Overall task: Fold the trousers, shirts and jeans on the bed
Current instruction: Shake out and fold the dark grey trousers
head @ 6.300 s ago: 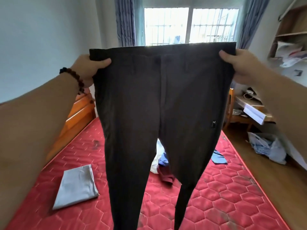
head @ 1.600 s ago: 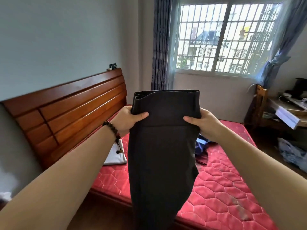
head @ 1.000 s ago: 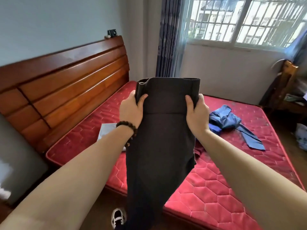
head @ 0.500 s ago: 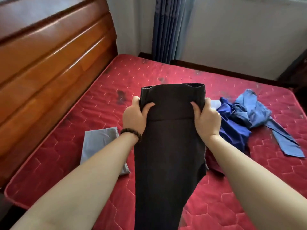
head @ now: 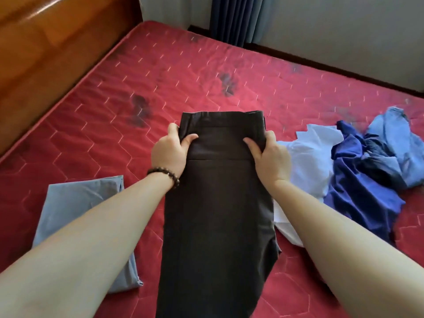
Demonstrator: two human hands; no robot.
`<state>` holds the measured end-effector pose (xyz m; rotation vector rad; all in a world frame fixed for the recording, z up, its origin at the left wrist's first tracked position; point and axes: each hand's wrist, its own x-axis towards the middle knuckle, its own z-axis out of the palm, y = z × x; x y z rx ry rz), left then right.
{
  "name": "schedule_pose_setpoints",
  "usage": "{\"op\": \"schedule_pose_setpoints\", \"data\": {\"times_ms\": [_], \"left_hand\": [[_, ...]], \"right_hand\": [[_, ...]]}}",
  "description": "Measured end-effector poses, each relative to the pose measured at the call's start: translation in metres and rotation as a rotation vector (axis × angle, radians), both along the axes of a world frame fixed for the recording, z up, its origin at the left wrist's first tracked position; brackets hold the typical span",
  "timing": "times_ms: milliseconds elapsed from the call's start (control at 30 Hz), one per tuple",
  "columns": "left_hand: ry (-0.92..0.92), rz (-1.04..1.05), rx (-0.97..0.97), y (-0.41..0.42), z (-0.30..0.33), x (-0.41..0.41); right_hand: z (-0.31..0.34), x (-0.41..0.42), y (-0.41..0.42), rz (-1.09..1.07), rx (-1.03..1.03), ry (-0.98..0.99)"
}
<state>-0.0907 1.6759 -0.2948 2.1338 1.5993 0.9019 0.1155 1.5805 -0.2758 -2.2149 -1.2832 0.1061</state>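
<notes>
Since half a second ago my view has tipped further down and the dark trousers (head: 218, 203) have come lower — the headboard (head: 46, 49) now fills only the upper left corner, and more of the red mattress (head: 183, 72) shows beyond the waistband. I have the trousers doubled lengthwise, leg over leg, running from the waistband near the middle of the view down to the bottom edge. Whether the lower part already rests on the bed I cannot tell from here.

My left hand (head: 169, 152) grips the left edge of the waistband, thumb on top of the cloth and fingers curled behind it; a dark bead bracelet (head: 164, 176) sits on that wrist. My right hand (head: 273, 159) grips the right edge the same way, thumb pressed onto the front. Both hands are clamped on the trousers, one at either side of the waistband.

Left of the trousers, under my left forearm, lies a folded grey-blue garment (head: 75, 207), flat on the mattress. To the right a pale blue shirt (head: 307, 161) lies loose, partly beneath my right arm, and past it a rumpled heap — a dark blue garment (head: 358, 184) against a lighter blue one (head: 394, 143). A dark blue curtain (head: 238, 17) hangs at the far wall.
</notes>
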Motion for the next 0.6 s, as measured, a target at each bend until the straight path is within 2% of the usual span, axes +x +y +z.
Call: {"op": "schedule_pose_setpoints", "data": {"times_ms": [167, 300, 367, 533, 600], "left_hand": [[0.065, 0.031, -0.083, 0.041, -0.067, 0.015], [0.306, 0.042, -0.489, 0.054, -0.138, 0.022], [0.410, 0.060, -0.610, 0.049, -0.168, 0.020], [0.472, 0.125, -0.540, 0.042, -0.204, 0.020], [0.485, 0.109, -0.445, 0.037, -0.208, 0.021]], "right_hand": [[-0.077, 0.018, 0.044, -0.015, -0.086, 0.152], [-0.151, 0.028, 0.053, -0.013, -0.408, 0.327], [-0.181, 0.028, 0.046, -0.030, -0.526, 0.383], [-0.215, 0.019, 0.041, -0.191, -0.481, 0.286], [-0.220, 0.015, 0.043, -0.176, -0.481, 0.235]]}}
